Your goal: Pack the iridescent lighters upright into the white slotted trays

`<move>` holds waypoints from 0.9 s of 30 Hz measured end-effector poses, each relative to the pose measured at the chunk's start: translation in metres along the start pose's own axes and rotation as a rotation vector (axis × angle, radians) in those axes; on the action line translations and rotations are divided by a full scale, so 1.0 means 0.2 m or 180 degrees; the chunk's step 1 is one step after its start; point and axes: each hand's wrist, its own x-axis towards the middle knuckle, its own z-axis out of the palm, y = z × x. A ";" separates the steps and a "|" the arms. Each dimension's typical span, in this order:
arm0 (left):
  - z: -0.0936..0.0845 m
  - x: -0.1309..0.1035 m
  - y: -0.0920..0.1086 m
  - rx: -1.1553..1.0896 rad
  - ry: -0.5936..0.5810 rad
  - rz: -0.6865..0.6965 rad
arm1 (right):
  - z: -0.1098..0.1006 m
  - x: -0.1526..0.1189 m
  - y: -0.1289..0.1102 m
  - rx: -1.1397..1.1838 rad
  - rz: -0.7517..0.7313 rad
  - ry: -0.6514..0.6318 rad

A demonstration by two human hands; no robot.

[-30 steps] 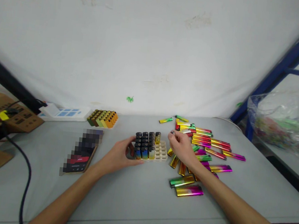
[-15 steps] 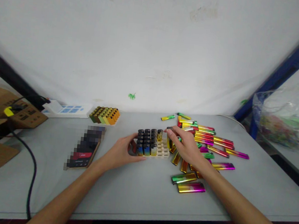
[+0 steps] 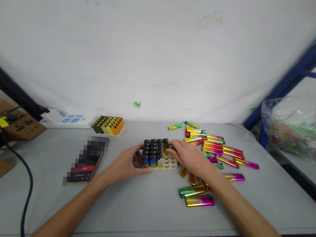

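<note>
The right hand (image 3: 189, 155) pinches a lighter (image 3: 169, 146) near its black top, a sound hold: it looks light, stiff and slick. The left hand (image 3: 127, 163) clasps the tray (image 3: 173, 164).

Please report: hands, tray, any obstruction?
Left hand at white slotted tray. Right hand holding black-topped lighter there. Shiny multicoloured lighters at right. No obstruction visible.

"What carries everything here?"

"A grey tabletop (image 3: 126, 212), across the lower half of the frame."

"And on it?"

"A pale slotted tray (image 3: 174, 166) at the centre; loose shiny lighters (image 3: 200, 201) scattered right of that."

"Left of centre?"

"A phone (image 3: 84, 163); above it in the frame, a block of packed lighters (image 3: 108, 125) and a white power strip (image 3: 75, 120)."
</note>
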 end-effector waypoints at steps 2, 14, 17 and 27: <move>0.00 0.00 0.00 0.0026 0.0027 -0.0016 | 0.02 0.01 -0.03 -0.0424 -0.0043 0.0184; 0.01 0.01 -0.02 0.0009 0.0065 -0.0109 | 0.04 -0.01 0.01 -0.0503 0.0057 0.0139; 0.01 0.01 -0.02 -0.0006 0.0063 -0.0159 | -0.03 -0.06 0.14 0.0064 0.0287 0.0264; 0.00 0.01 0.00 0.0092 0.0093 -0.0150 | -0.13 -0.14 0.63 0.0018 0.0669 0.0183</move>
